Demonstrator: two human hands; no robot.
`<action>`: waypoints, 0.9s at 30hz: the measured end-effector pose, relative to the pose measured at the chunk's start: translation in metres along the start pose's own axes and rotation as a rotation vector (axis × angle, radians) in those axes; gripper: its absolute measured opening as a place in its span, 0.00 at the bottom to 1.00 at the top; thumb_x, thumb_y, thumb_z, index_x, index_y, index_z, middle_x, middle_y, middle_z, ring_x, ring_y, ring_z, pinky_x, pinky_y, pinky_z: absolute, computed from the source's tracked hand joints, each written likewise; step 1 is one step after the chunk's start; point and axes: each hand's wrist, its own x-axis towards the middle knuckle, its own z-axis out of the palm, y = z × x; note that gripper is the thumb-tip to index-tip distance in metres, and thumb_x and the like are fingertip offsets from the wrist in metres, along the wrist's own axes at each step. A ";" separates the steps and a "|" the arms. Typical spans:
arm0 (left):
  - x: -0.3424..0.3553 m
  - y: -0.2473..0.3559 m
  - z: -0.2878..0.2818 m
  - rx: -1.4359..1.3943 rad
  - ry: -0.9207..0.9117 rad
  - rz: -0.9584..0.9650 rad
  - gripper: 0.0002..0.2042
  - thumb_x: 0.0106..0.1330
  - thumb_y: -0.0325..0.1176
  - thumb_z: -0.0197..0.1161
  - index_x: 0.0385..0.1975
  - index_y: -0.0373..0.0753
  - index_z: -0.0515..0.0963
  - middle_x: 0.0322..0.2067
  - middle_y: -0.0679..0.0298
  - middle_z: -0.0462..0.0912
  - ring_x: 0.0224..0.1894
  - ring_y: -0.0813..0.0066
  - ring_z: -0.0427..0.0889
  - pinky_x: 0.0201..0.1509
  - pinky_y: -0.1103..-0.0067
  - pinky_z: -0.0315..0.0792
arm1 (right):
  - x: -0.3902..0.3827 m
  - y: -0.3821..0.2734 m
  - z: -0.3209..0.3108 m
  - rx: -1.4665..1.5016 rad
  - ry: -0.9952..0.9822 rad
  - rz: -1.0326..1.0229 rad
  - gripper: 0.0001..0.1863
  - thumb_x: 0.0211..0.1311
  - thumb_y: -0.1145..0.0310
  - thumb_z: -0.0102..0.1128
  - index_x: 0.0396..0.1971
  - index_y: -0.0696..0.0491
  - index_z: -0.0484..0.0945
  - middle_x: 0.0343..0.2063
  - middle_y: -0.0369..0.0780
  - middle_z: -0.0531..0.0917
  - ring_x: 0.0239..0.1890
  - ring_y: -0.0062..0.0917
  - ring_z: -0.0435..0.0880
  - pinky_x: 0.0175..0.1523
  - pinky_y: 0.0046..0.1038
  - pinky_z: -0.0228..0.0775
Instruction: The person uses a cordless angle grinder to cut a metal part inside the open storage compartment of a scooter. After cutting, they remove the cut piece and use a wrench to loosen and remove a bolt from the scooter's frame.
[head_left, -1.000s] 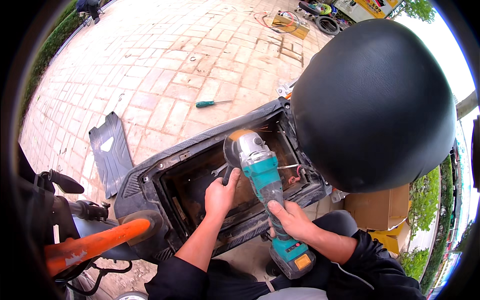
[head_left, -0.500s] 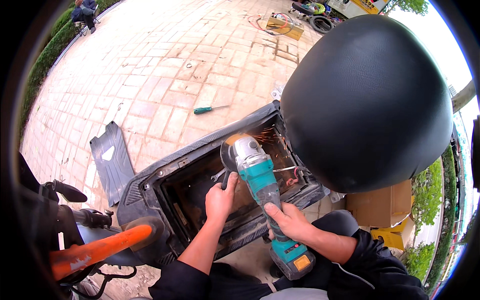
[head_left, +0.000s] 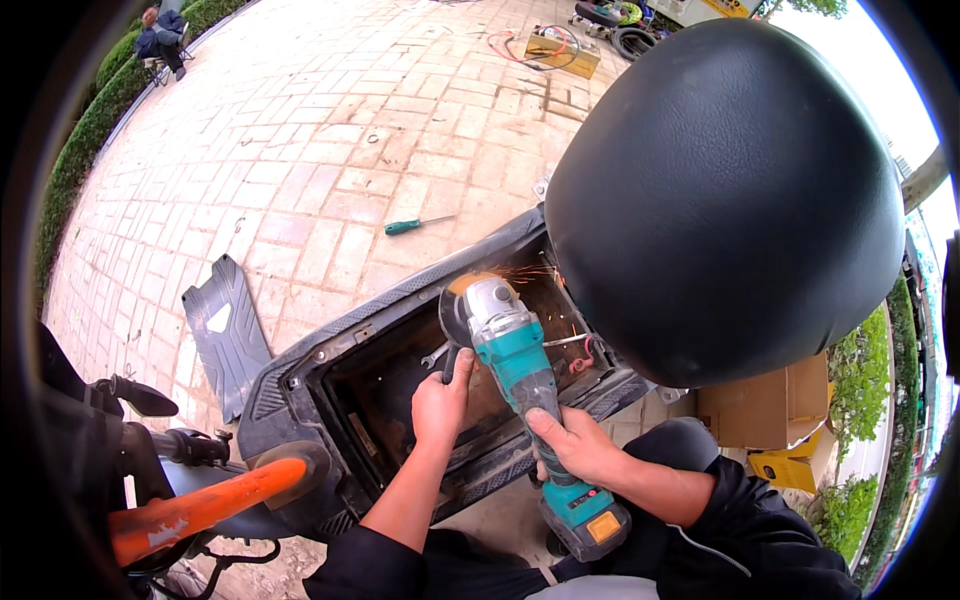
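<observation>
A teal cordless angle grinder (head_left: 518, 365) is over the open floor compartment (head_left: 365, 340) of a scooter, its disc at the far inner side. Orange sparks (head_left: 527, 272) fly off to the right of the disc. My right hand (head_left: 575, 443) is wrapped round the grinder's body, above its battery. My left hand (head_left: 440, 405) grips the black side handle close to the grinder's head. Beside that handle, a wrench (head_left: 434, 355) lies in the compartment. A red-handled tool (head_left: 580, 362) and a metal shaft are at the compartment's right end.
The black scooter seat (head_left: 725, 210) looms at the right. An orange tube (head_left: 210, 510) stands at the lower left. On the paving lie a green-handled screwdriver (head_left: 404, 227) and a grey floor panel (head_left: 226, 335). Cardboard boxes (head_left: 760, 408) stand at the right; a person (head_left: 160, 40) sits far left.
My view has shifted slightly, so the seat and paving sit a little differently. Both hands keep their hold on the grinder, and sparks still fly, now in a flatter streak to the right.
</observation>
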 end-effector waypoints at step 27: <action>-0.008 -0.002 -0.013 -0.186 -0.183 -0.017 0.34 0.59 0.66 0.61 0.24 0.31 0.75 0.18 0.60 0.76 0.27 0.70 0.78 0.35 0.72 0.73 | -0.012 -0.005 -0.004 -0.045 -0.031 0.002 0.28 0.70 0.44 0.48 0.39 0.60 0.72 0.23 0.38 0.76 0.20 0.23 0.80 0.27 0.26 0.71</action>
